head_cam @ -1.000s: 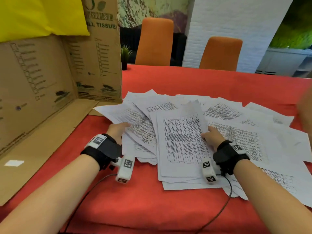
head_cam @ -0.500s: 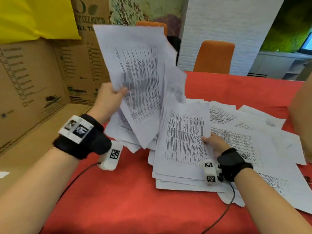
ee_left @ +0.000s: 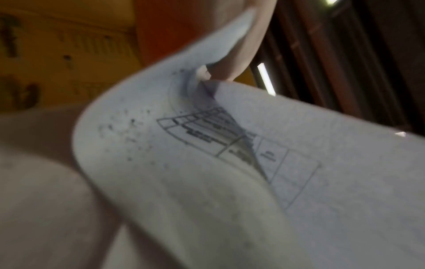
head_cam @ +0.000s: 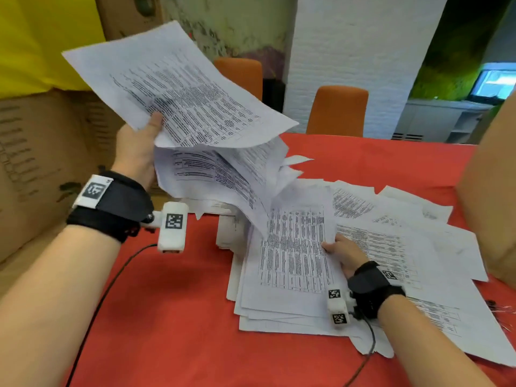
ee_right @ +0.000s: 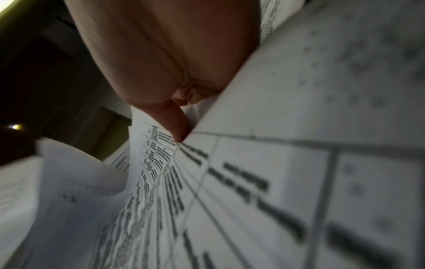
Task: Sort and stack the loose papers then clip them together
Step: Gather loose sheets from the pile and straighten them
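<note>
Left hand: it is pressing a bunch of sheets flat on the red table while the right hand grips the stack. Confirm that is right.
Not flat on the red table: the head view shows the left hand holding its bunch of sheets raised in the air. The right hand does grip the stack.

Left hand [head_cam: 134, 152] raised, thumb [head_cam: 152, 125] pinching on top, forearm angled up; right hand [head_cam: 344, 255] low, fingers curled, wrist strapped.

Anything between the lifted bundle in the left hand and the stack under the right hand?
Nothing visible does. The left hand grips the lifted bundle above the stack; only the bundle's own drooping sheets hang between, and the right hand holds the stack's right edge.
</note>
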Demonstrator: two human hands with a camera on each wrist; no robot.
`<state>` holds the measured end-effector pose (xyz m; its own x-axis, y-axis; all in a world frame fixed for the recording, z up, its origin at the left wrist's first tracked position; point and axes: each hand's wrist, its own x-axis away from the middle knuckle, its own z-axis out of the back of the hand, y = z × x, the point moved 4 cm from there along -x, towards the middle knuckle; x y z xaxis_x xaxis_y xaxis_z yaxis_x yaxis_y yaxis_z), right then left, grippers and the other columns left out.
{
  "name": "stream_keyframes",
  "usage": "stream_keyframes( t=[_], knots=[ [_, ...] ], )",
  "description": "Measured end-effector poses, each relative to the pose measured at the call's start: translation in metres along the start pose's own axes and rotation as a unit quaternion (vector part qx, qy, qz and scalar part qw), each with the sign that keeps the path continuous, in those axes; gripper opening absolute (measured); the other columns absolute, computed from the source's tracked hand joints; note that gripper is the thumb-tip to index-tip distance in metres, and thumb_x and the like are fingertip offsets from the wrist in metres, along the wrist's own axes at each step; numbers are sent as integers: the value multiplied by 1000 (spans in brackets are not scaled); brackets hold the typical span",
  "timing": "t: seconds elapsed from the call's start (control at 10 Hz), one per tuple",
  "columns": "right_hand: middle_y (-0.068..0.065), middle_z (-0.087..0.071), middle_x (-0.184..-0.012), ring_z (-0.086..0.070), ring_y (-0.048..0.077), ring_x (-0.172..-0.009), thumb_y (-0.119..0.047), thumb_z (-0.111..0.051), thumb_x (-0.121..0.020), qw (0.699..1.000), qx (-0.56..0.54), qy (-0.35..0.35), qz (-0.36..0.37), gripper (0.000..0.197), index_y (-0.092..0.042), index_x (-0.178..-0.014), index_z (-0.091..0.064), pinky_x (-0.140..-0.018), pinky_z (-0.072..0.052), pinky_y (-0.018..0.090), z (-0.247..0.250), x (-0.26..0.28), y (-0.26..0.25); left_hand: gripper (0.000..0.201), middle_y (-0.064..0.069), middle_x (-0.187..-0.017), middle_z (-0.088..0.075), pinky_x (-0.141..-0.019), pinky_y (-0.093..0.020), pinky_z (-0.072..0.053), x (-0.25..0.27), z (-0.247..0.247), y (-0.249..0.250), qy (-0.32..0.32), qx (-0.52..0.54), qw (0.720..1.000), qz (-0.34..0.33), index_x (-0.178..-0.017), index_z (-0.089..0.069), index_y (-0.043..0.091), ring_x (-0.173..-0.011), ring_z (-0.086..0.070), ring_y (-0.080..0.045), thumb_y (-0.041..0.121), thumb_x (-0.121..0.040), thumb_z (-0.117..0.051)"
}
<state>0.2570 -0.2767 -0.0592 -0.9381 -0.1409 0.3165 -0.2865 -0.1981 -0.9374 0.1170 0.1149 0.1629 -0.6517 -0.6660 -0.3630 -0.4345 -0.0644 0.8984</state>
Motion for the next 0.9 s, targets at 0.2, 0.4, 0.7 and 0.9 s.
stream_keyframes(
  t=[0.2,0.4,0.7,0.9],
  knots=[
    [21,-70,-105,-67,44,-99,-4,-54,-92,995,97,-8,31,21,-7,-111,-63,-89,-53,57,-9,6,-10,26,4,-97,-75,-61,-15,-54,8,-30,24,-89,86,992,30,-115,-57,11,-70,-68,-1,24,-102,-39],
    [10,-63,-96,-61,18,-77,-4,-53,-93,988,134,-11,81,32,1,-125,-53,-57,-47,21,-6,11,-30,38,-2,-108,-72,-89,-37,-54,19,-71,21,-216,-7,974,59,-130,-54,4,-97,-69,-17,23,-98,-50],
    [29,-24,-152,-31,39,-138,-49,-24,-101,968,-189,-160,48,68,-2,-151,-25,-118,-16,45,24,76,-89,23,-6,-98,-72,-82,-36,-57,44,-81,-53,-366,-64,908,195,-111,-61,9,-84,-70,-20,19,-99,-44],
    [11,-71,-107,-71,20,-89,7,-56,-90,974,14,-223,46,27,0,-116,-62,-82,-57,33,-16,57,-51,38,-3,-102,-72,-77,-27,-58,46,-82,-68,-344,-154,911,170,-118,-61,10,-86,-72,-13,38,-95,-49]
  ],
)
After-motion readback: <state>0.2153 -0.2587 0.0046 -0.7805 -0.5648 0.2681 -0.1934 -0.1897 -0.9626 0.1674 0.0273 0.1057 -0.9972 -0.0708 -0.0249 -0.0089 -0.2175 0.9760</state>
